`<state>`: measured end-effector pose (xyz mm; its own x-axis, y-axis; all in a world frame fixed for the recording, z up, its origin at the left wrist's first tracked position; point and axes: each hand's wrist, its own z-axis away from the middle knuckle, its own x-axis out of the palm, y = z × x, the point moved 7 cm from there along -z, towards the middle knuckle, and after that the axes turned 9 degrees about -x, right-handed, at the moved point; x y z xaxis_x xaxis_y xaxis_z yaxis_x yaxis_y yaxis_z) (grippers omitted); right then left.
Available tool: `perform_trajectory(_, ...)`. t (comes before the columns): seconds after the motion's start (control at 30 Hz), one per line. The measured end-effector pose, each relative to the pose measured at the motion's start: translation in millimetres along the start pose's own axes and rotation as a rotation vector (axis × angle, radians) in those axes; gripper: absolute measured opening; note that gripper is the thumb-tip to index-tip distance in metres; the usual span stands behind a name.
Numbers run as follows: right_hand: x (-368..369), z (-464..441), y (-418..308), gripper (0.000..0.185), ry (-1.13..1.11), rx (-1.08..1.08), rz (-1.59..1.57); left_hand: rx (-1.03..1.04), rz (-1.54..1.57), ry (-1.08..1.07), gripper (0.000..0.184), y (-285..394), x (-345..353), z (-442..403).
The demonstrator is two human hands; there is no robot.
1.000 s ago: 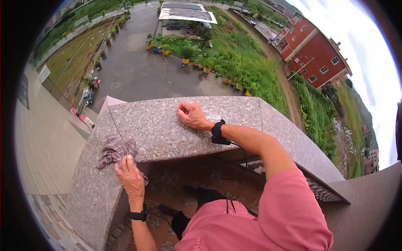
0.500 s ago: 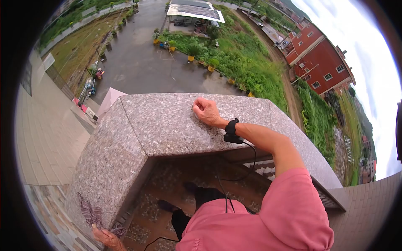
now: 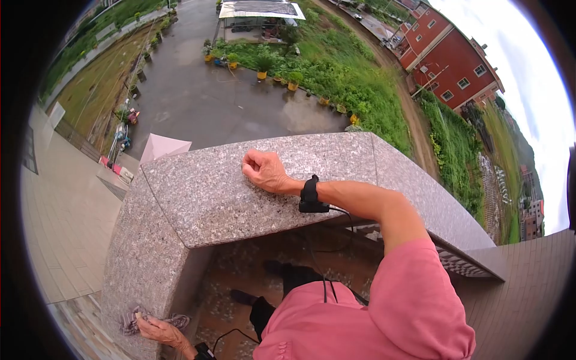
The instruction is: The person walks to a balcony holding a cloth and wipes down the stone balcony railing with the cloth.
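A crumpled striped cloth (image 3: 128,324), purplish-brown, lies on the left arm of a speckled granite ledge (image 3: 240,210). Over it is my left hand (image 3: 157,331), its fingers closed on the cloth against the stone. My right hand (image 3: 264,171) rests on the middle slab as a loose fist, and nothing shows in its fingers. Around my right wrist sits a black strap with a small box (image 3: 312,197), from which a cable runs down. Part of a similar black band (image 3: 204,351) shows at my left wrist.
The ledge bends around me at waist height, with a long drop beyond its outer edge. Far below are a paved yard (image 3: 180,96), potted plants and a white-roofed shed (image 3: 261,9). Black cables (image 3: 324,291) hang before my body, above a patterned floor (image 3: 240,255).
My left hand and the cloth have moved forward along the ledge, and the hand now lies more over the cloth. My fist appears farther left, partly because the view has shifted.
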<state>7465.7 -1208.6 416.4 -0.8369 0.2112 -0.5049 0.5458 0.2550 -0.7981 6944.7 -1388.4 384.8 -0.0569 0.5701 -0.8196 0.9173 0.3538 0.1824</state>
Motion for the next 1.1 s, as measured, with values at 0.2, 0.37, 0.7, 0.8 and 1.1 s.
perform_trajectory(0.2,-1,0,-2,0.011,0.001,0.0,-0.036,0.155,0.346,-0.106,0.034,193,17,-3)
perform_trajectory(0.37,-3,-1,-1,0.011,0.01,-0.008,-0.08,0.236,0.426,-0.252,0.032,288,35,-10)
perform_trajectory(0.7,1,-1,4,0.01,-0.013,-0.027,-0.053,0.477,0.551,-0.29,0.036,269,20,-9)
perform_trajectory(0.8,0,-2,0,0.009,-0.006,-0.034,-0.005,0.515,0.463,-0.28,0.035,238,12,1)
perform_trajectory(1.1,1,-2,-4,0.01,0.016,-0.061,0.09,0.358,0.255,-0.268,0.034,79,-3,9)
